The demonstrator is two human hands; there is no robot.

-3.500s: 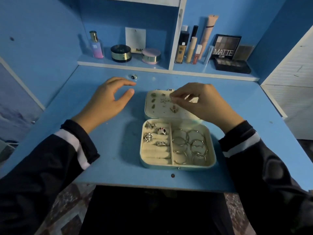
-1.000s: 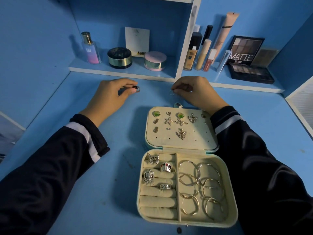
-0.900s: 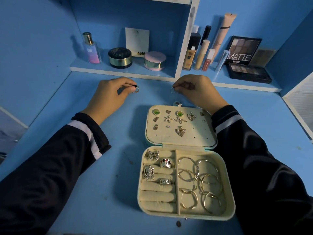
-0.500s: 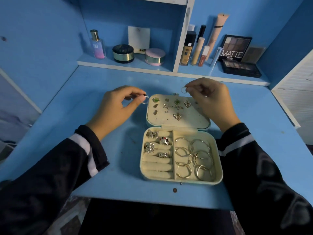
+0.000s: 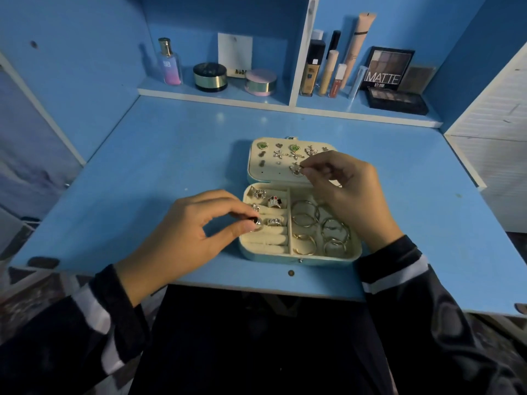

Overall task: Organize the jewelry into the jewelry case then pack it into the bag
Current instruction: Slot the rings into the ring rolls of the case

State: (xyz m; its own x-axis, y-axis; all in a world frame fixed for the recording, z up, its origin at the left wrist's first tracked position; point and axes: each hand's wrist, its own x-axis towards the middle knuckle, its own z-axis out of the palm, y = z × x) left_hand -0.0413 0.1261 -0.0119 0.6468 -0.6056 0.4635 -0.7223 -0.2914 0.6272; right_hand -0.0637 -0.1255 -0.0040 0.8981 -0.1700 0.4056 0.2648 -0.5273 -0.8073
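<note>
- At the bottom of the frame are two dark sleeves point(image 5: 85, 323) with a white stripe near each wrist.
- The left hand point(image 5: 194, 235) is in the lower middle. Its thumb and forefinger pinch a ring point(image 5: 258, 222) with a dark stone, just over the left compartment of the jewelry case point(image 5: 299, 259).
- The case lies open on the blue surface point(image 5: 171, 155), near its front edge. The left compartment has cream rolls with several other rings point(image 5: 274, 201) between them. The right compartment holds loose hoops point(image 5: 306, 218).
- The right hand point(image 5: 348, 192) is over the right side of the case, fingers curled. Its fingertips pinch a small piece of jewelry point(image 5: 301, 167), too small to tell which kind, above the lid point(image 5: 265, 171).
- The lid lies flat behind the tray and carries earrings point(image 5: 293, 148) in rows.
- On the shelf point(image 5: 216, 94) at the top of the frame stand a perfume bottle point(image 5: 170, 62), two round jars point(image 5: 210, 76), some tubes point(image 5: 330, 72) and a palette point(image 5: 383, 72) marked MATTE.
</note>
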